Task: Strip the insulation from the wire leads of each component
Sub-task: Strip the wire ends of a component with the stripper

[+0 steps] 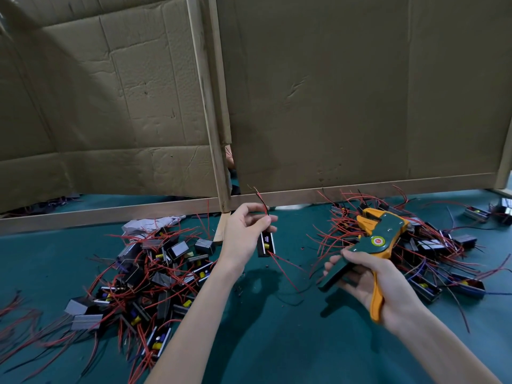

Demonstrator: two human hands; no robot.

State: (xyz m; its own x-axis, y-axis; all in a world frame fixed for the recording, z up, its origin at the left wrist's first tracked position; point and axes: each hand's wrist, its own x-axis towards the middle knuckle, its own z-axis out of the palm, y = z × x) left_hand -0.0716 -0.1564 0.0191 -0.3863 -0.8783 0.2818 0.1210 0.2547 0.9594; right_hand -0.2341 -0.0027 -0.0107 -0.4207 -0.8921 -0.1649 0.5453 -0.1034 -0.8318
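Note:
My left hand (245, 231) pinches the red and black leads of a small black component (265, 245), which hangs below my fingers above the green table. The leads stick up past my fingertips and a long red wire (282, 268) trails down from the component. To the right, my right hand (379, 286) grips the handles of an orange and dark green wire stripper (372, 242). Its jaws point up and away, apart from the held leads. One pile of components with red wires (155, 275) lies at the left and another pile (426, 245) at the right, behind the stripper.
A cardboard screen on a wooden frame (304, 106) closes off the back of the green table (277, 342). A wooden rail (110, 214) runs along its base. Crumpled white paper (149, 224) lies behind the left pile. Loose components (487, 212) sit at the far right.

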